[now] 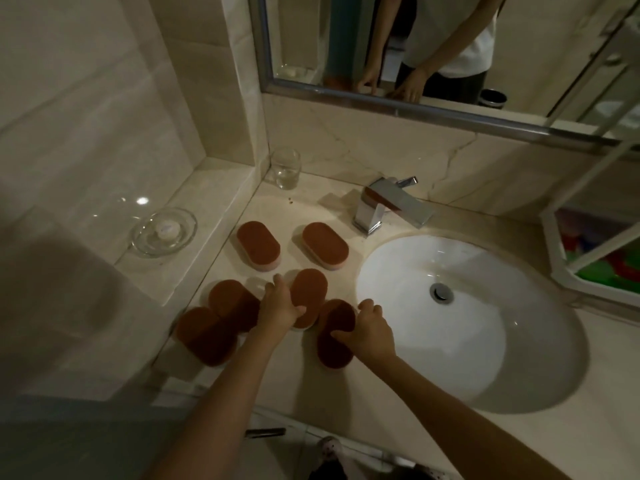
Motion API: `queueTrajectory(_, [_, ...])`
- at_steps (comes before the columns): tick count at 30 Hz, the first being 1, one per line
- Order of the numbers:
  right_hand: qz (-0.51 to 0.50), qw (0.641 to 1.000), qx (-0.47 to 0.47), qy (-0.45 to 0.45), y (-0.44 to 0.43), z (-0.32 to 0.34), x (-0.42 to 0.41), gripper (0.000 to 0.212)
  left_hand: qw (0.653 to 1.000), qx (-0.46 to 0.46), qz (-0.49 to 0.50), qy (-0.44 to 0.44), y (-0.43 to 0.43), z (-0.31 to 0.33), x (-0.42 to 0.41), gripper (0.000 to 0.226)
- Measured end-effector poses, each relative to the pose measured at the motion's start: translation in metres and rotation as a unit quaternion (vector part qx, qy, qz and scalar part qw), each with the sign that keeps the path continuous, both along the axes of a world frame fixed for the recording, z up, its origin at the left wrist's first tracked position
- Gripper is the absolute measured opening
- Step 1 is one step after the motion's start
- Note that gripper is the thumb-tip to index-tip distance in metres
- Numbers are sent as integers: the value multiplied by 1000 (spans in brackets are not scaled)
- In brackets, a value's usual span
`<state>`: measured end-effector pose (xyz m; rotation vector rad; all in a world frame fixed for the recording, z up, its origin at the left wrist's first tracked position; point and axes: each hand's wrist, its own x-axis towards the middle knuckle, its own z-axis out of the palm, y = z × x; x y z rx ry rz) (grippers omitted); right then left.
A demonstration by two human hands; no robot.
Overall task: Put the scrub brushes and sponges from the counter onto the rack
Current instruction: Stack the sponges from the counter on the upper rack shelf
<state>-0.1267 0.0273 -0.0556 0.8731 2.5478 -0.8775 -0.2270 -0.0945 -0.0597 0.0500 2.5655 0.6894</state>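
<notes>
Several oval brown-topped sponges lie on the beige counter (346,393) left of the sink. My left hand (278,308) grips the middle sponge (309,292), thumb on its top and fingers along its left side. My right hand (372,332) closes around the near sponge (335,336) beside the basin, still resting on the counter. Two more sponges sit farther back, one at the left (258,244) and one at the right (325,244). Another two overlap at the counter's left edge, the upper (232,303) and the lower (204,336). A white rack (595,216) stands at the far right.
A white oval sink (467,334) fills the counter's right half, with a chrome faucet (388,209) behind it. A drinking glass (285,168) stands in the back corner. A glass soap dish (164,232) sits on the raised ledge at left. A mirror (433,46) hangs above.
</notes>
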Motion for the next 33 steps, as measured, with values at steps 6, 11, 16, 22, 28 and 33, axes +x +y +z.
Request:
queueTrajectory(6, [-63, 993, -79, -54, 6, -3, -1, 60, 999, -31, 0, -11, 0, 0, 11, 66])
queueTrajectory(11, [-100, 985, -136, 37, 4, 9, 7, 51, 993, 84, 79, -19, 8, 11, 29, 44])
queueTrajectory(16, [-137, 968, -142, 157, 33, 52, 13, 46, 972, 201, 124, 5, 32, 50, 41, 39])
queueTrajectory(22, [-198, 916, -110, 332, 105, 131, 30, 37, 937, 329, 76, 87, 104, 130, 50, 40])
queueTrajectory(28, [-215, 850, -52, 479, 195, 216, 71, 35, 895, 419, 15, 154, 207, 214, 77, 40])
queueTrajectory(33, [-220, 820, -31, 528, 272, 275, 105, 30, 871, 459, -23, 174, 288, 267, 108, 36])
